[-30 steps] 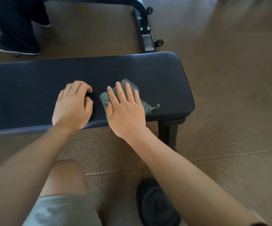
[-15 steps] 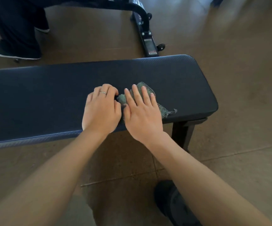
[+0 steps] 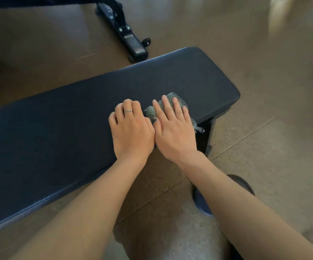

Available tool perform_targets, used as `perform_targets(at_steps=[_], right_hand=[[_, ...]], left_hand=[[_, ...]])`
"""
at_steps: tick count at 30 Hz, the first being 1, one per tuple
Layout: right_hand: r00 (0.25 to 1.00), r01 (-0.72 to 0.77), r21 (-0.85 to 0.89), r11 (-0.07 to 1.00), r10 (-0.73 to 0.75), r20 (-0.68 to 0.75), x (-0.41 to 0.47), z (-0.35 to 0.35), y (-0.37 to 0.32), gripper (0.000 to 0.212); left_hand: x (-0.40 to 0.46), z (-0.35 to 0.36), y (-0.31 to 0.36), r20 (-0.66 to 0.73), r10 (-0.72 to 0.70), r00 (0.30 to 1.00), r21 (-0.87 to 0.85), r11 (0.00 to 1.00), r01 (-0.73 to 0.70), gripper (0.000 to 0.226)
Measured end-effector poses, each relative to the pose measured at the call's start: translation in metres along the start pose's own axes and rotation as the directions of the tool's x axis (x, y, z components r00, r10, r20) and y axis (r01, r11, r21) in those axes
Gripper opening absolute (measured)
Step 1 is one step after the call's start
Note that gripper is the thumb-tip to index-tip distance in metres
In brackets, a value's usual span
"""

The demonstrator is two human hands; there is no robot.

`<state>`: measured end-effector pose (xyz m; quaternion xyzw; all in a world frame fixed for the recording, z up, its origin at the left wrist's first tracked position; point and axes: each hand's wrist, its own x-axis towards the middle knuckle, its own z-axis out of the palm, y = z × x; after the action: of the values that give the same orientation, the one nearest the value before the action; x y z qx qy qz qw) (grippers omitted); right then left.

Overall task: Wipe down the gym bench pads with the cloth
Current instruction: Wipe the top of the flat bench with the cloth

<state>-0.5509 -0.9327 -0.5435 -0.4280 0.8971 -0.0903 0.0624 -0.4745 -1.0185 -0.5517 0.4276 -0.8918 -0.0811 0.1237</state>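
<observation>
Head view shows the cloth (image 3: 152, 112), a crumpled grey-green rag with a mesh edge, lying on the dark bench pad (image 3: 58, 132) close to the pad's right end and toward its near edge; a mesh tail hangs off the near edge just right of the wrist. The right hand (image 3: 172, 132) lies flat on top of it, fingers straight and slightly spread, pressing it onto the pad, so most of the cloth is hidden under the palm and only its far and left parts show. The left hand (image 3: 131, 130) rests on the pad immediately to the left, its side touching the right hand, fingers curled under at the knuckles and holding nothing that can be seen; a ring (image 3: 128, 111) sits on one finger. The pad's long axis runs from the lower left up to the right, and nearly all of its uncovered length stretches away to the left of both hands, with only a short stretch remaining to the right. Wiping leftward along that axis seems the larger job remaining, and the left hand sits directly in that path. Beyond the pad, a black equipment frame (image 3: 125, 36) stands on the brown floor (image 3: 264, 53).
</observation>
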Motion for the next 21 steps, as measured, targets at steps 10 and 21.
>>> perform_targets(at_steps=[10, 21], right_hand=[[0.972, -0.236, -0.037, 0.971, 0.236, -0.006, 0.066, -0.017, 0.06, 0.057], [1.0, -0.029, -0.053, 0.998, 0.029, -0.001, 0.062, -0.033, 0.126, 0.055]], left_hand=[[0.0, -0.001, 0.0, 0.009, 0.015, 1.0, 0.029, 0.999, -0.015, 0.029], [-0.002, 0.001, 0.003, -0.029, -0.028, 0.999, -0.02, 0.999, 0.028, 0.024]])
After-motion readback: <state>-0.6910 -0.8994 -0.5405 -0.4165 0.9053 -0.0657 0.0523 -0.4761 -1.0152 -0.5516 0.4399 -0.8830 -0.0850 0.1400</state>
